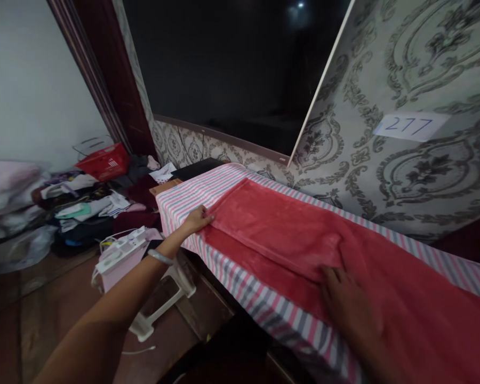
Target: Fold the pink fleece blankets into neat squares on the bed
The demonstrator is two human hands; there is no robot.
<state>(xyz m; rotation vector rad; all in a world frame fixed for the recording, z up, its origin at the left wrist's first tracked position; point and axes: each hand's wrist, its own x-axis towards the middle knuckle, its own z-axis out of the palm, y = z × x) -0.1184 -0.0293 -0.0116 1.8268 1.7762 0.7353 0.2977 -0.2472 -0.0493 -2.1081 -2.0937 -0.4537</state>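
Observation:
A red plush cloth lies lengthwise on a striped cover in pink, grey and white. Its upper layer is folded over, so a strip of the lower layer shows along the near side. At the left corner of that upper layer, my left hand pinches the edge between thumb and fingers. Farther right, the fingers of my right hand curl onto the same folded edge, where the fabric wrinkles. The thumb of my right hand is hard to make out.
A large dark television hangs on the patterned wall behind. To the left lie piled clothes, a red bag and a white power strip. A white plastic frame stands below my left arm. A paper marked 277 is on the wall.

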